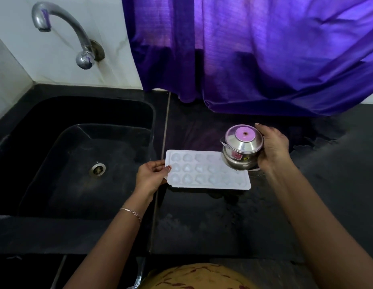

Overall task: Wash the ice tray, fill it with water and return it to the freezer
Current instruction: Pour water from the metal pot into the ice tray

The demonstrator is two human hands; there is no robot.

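A white ice tray (204,174) with heart-shaped cells lies flat on the black counter, just right of the sink. My left hand (151,176) pinches its left short edge, thumb on top. My right hand (272,149) grips a small steel jug (241,151) with a clear lid and a pink knob. The jug hangs over the tray's far right corner and covers that corner. Its small spout points left.
A black sink (56,159) with a steel drain (97,168) lies to the left. A steel tap (62,32) juts from the white wall above it. A purple curtain (264,55) hangs down to the wet black counter (223,222) behind the tray.
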